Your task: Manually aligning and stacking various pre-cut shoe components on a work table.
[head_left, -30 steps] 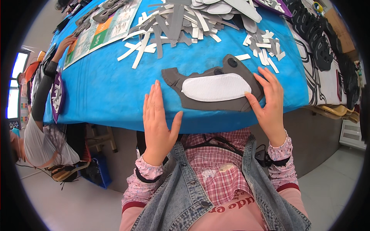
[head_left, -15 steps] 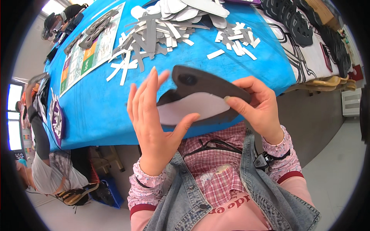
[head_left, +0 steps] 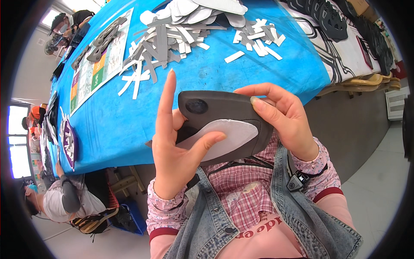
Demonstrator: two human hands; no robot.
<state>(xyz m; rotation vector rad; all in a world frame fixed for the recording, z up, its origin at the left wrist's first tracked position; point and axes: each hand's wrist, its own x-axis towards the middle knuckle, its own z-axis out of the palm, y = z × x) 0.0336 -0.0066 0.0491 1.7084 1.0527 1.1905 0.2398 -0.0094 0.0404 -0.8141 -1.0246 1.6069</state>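
Between my hands, above the table's near edge, is a dark grey curved foam-like piece [head_left: 220,103] with a round dark spot near its left end. A pale, leaf-shaped pad [head_left: 239,131] lies on its face. My right hand [head_left: 286,118] pinches the piece's upper right edge between thumb and fingers. The thumb of my left hand [head_left: 172,153] rests on the pad, while its index finger points up, free of the piece. The other left fingers are bent behind the left end and partly hidden.
The blue-covered table [head_left: 297,77] bears white ovals [head_left: 185,8], grey and white strips [head_left: 161,43] and a smaller strip pile [head_left: 261,36]. Grey pieces [head_left: 103,43] lie on a printed sheet at left. Black pieces [head_left: 330,26] fill the right. A co-worker [head_left: 60,203] sits at left.
The piece has tilted, its face turning more toward me, so more of the pad shows. My left fingers have curled behind it, leaving the index finger raised. My right fingers have shifted along its upper edge.
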